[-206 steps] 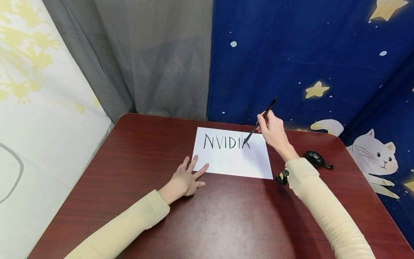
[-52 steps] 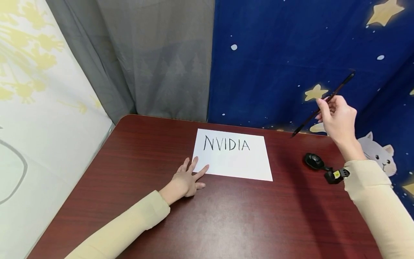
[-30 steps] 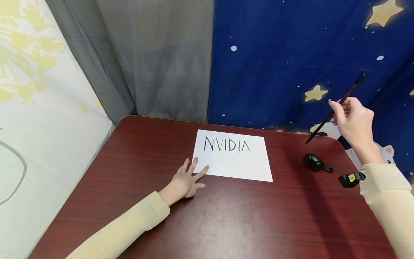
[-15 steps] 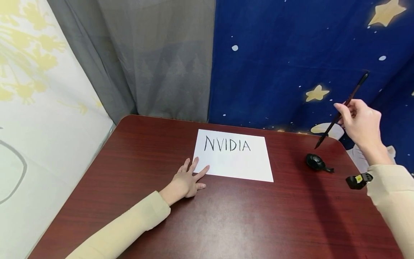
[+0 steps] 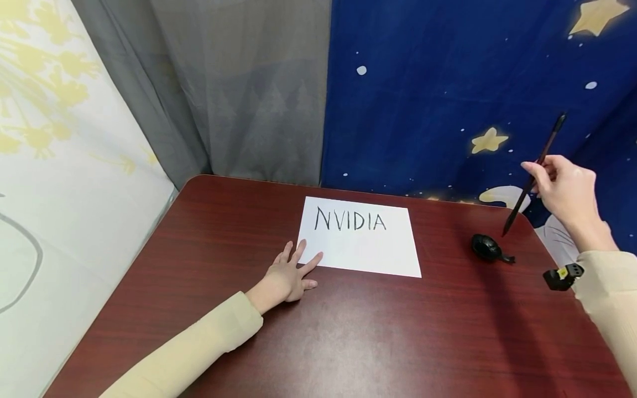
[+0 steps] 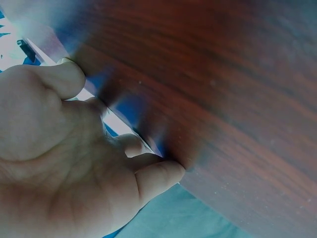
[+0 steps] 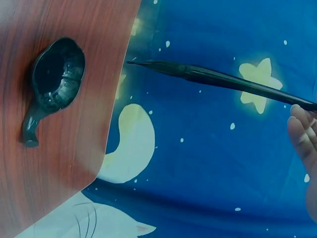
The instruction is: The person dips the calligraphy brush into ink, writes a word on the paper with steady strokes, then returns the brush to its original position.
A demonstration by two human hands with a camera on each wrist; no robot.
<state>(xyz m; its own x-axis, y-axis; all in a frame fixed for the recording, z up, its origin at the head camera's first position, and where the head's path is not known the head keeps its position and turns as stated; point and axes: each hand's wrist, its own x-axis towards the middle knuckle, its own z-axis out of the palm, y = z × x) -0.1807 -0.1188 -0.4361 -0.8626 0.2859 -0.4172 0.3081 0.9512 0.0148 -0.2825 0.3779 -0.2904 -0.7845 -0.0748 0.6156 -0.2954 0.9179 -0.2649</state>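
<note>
My right hand [image 5: 567, 185] pinches a dark writing brush [image 5: 528, 188] and holds it tilted, tip downward, in the air. In the right wrist view the black tip of the brush [image 7: 163, 68] comes to a fine point, apart from the ink dish. That small black ink dish [image 5: 486, 248], with a short curved handle, sits on the table left of and below the tip; dark liquid seems to lie in it. Fingers spread, my left hand [image 5: 286, 279] rests on the lower left corner of a white sheet of paper [image 5: 365, 254]. Black letters reading NVIDIA [image 5: 350, 220] run across its upper part.
The reddish-brown wooden table [image 5: 358, 331] has rounded far corners. Behind it hang a grey curtain [image 5: 254, 99] and a blue curtain [image 5: 423, 83] with stars. A pale cloth [image 5: 59, 210] covers the left side. A small black camera [image 5: 563, 276] is at my right wrist.
Earlier the brush touched the paper at the last letter, which now stands as a full A. My right hand has since lifted the brush rightward, near the ink dish. The left hand stays put.
</note>
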